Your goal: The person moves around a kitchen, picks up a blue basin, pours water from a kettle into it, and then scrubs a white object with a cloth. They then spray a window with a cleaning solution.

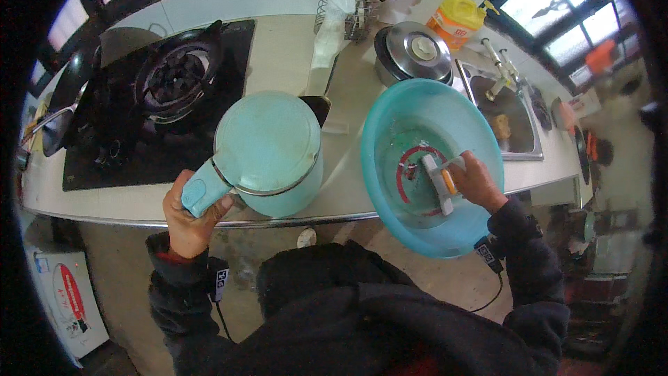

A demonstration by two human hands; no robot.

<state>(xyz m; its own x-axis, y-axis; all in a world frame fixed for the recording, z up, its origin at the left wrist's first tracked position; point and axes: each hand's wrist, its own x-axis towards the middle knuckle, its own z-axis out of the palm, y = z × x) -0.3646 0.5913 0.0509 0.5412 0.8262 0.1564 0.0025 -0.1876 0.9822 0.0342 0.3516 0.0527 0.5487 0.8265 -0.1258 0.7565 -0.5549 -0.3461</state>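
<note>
My left hand (193, 216) is closed round the handle of a light turquoise lidded kettle (267, 141), which is at the counter's front edge, right of the cooktop. My right hand (477, 180) holds a white and orange scrub brush (441, 183) inside a large turquoise plastic basin (380, 167). The brush head is low in the basin, over its bottom with a red printed arc; there seems to be shallow water there. The basin reaches out past the counter's front edge. Part of the brush's handle is hidden by my fingers.
A black cooktop (229, 78) lies left. Behind the basin stand a steel pot with a lid (412, 49) and a yellow-orange pump bottle (456, 18). A wire utensil rack (360, 18) is at the wall. The steel sink (522, 109), holding a sponge (501, 127), is right.
</note>
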